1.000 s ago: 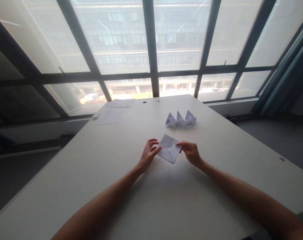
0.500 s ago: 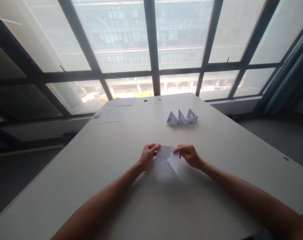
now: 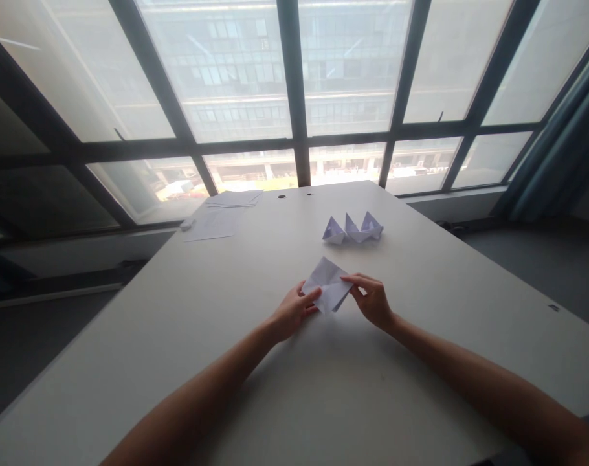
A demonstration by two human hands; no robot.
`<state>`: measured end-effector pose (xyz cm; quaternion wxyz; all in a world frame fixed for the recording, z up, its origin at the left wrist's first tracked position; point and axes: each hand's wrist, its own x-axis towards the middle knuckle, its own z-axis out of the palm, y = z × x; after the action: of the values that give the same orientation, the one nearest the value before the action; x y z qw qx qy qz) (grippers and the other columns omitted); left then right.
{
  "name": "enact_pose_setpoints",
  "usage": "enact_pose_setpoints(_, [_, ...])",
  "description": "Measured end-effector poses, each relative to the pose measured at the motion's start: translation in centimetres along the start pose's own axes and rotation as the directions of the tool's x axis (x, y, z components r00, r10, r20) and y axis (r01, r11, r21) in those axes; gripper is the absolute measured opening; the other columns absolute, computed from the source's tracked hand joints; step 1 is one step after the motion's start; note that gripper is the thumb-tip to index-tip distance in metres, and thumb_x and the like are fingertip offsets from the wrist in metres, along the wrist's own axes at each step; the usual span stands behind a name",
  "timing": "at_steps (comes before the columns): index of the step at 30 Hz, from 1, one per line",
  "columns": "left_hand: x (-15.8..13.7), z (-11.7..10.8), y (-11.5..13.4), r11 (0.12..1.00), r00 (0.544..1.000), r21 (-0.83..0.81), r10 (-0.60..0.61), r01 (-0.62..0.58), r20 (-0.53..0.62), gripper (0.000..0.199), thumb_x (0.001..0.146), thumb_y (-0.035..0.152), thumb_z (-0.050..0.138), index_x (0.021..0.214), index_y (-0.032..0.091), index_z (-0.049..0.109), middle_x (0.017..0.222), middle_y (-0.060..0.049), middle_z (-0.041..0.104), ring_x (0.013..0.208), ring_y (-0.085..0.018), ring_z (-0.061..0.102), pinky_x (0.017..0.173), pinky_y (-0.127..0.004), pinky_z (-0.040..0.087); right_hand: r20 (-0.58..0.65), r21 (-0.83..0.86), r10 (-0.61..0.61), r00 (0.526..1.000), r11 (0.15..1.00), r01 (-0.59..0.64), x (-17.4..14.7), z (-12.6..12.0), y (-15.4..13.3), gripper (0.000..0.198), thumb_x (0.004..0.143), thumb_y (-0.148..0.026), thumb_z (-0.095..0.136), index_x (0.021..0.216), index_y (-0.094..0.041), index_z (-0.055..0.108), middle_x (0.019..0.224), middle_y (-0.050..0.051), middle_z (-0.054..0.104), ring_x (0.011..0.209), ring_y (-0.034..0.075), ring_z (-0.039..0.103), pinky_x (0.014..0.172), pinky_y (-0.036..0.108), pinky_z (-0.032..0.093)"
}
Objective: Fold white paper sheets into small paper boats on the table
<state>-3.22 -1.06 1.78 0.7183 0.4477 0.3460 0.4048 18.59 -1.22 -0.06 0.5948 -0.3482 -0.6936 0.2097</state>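
A folded piece of white paper is held between my two hands above the table, one corner pointing away from me. My left hand grips its left side, thumb on top and fingers beneath. At the right corner, my right hand pinches the paper between thumb and fingers. The layers hang slightly apart along the near right edge. Beyond my hands, folded white paper boats stand in a row on the table.
The white table reaches to the windows. Flat sheets of paper lie at its far left, with a small white object beside them. A round dark hole sits near the far edge. A blue curtain hangs at right.
The folded paper has turned, so a corner now points away from me, and it sits a little farther off. My left thumb has moved onto its face; my right hand still pinches the right side.
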Motion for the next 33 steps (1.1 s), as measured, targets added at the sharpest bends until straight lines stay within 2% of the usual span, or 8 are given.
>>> enact_pose_setpoints(7, [0.1, 0.2, -0.7, 1.0, 0.998, -0.02, 0.011, -0.012, -0.058, 0.054, 0.073, 0.036, 0.082, 0.118, 0.017, 0.059, 0.111, -0.012, 0.067, 0.098, -0.022, 0.066, 0.088, -0.034, 0.052, -0.017, -0.093, -0.071, 0.997, 0.993, 0.07, 0.2, -0.2, -0.1, 0.029, 0.09, -0.014, 0.055, 0.112, -0.025, 0.071, 0.098, 0.006, 0.072, 0.089, 0.021, 0.066, 0.078, 0.035, 0.054])
enact_pose_setpoints(10, [0.3, 0.1, -0.9, 0.994, 0.987, 0.036, 0.106, -0.103, -0.12, 0.054, 0.069, 0.034, 0.084, 0.114, 0.015, 0.06, 0.104, -0.011, 0.069, 0.093, -0.022, 0.067, 0.085, -0.033, 0.053, 0.033, -0.182, -0.094, 0.995, 0.978, 0.098, 0.1, -0.3, 0.0, 0.037, 0.089, -0.008, 0.048, 0.115, -0.025, 0.069, 0.109, 0.007, 0.069, 0.103, 0.023, 0.062, 0.087, 0.041, 0.052])
enact_pose_setpoints(14, [0.4, 0.2, -0.9, 0.956, 0.947, 0.177, 0.265, -0.234, -0.18, 0.054, 0.067, 0.034, 0.085, 0.11, 0.013, 0.059, 0.094, -0.009, 0.072, 0.082, -0.021, 0.068, 0.074, -0.032, 0.054, 0.062, -0.36, -0.176, 0.982, 0.914, 0.187, 0.1, -0.3, -0.4, 0.039, 0.087, -0.007, 0.049, 0.117, -0.026, 0.066, 0.129, 0.008, 0.059, 0.123, 0.028, 0.049, 0.101, 0.05, 0.042])
enact_pose_setpoints(17, [0.3, 0.4, -0.7, 0.931, 0.932, 0.254, 0.313, -0.263, -0.182, 0.059, 0.066, 0.034, 0.085, 0.114, 0.014, 0.057, 0.091, -0.008, 0.072, 0.079, -0.021, 0.068, 0.07, -0.03, 0.054, 0.212, -0.371, -0.229, 0.95, 0.881, 0.295, 0.1, -0.1, -0.9, 0.033, 0.089, -0.01, 0.053, 0.115, -0.027, 0.066, 0.118, 0.006, 0.066, 0.115, 0.025, 0.054, 0.096, 0.047, 0.042])
enact_pose_setpoints(20, [0.2, 0.6, -0.5, 0.923, 0.941, 0.279, 0.311, -0.265, -0.136, 0.063, 0.068, 0.034, 0.084, 0.119, 0.015, 0.053, 0.09, -0.007, 0.072, 0.079, -0.021, 0.069, 0.07, -0.031, 0.054, 0.338, -0.322, -0.256, 0.906, 0.873, 0.367, 0.0, 0.3, -1.1, 0.028, 0.092, -0.013, 0.056, 0.114, -0.027, 0.066, 0.104, 0.005, 0.07, 0.104, 0.022, 0.058, 0.092, 0.044, 0.042])
enact_pose_setpoints(25, [0.0, 0.7, -0.4, 0.92, 0.94, 0.29, 0.313, -0.265, -0.135, 0.064, 0.07, 0.035, 0.082, 0.122, 0.015, 0.051, 0.089, -0.007, 0.072, 0.078, -0.021, 0.068, 0.07, -0.03, 0.054, 0.328, -0.312, -0.249, 0.911, 0.882, 0.354, -0.1, 0.5, -1.0, 0.009, 0.091, -0.02, 0.062, 0.094, -0.025, 0.068, 0.089, 0.003, 0.068, 0.094, 0.02, 0.058, 0.091, 0.042, 0.039])
enact_pose_setpoints(27, [0.1, 0.7, -0.5, 0.932, 0.943, 0.256, 0.299, -0.256, -0.146, 0.065, 0.072, 0.035, 0.081, 0.124, 0.016, 0.049, 0.091, -0.008, 0.072, 0.078, -0.021, 0.068, 0.069, -0.03, 0.054, 0.335, -0.297, -0.256, 0.907, 0.885, 0.359, -0.1, 0.4, -0.9, 0.008, 0.091, -0.02, 0.062, 0.086, -0.024, 0.066, 0.087, 0.002, 0.067, 0.093, 0.019, 0.058, 0.091, 0.041, 0.039])
enact_pose_setpoints(33, [-0.1, 1.1, -0.7, 0.97, 0.964, 0.146, 0.218, -0.196, -0.152, 0.072, 0.077, 0.037, 0.076, 0.136, 0.02, 0.039, 0.103, -0.01, 0.067, 0.085, -0.022, 0.067, 0.072, -0.032, 0.055, 0.308, -0.27, -0.343, 0.887, 0.863, 0.427, -0.2, 0.3, -0.8, 0.011, 0.092, -0.017, 0.06, 0.088, -0.026, 0.066, 0.094, 0.002, 0.069, 0.098, 0.019, 0.058, 0.092, 0.04, 0.039])
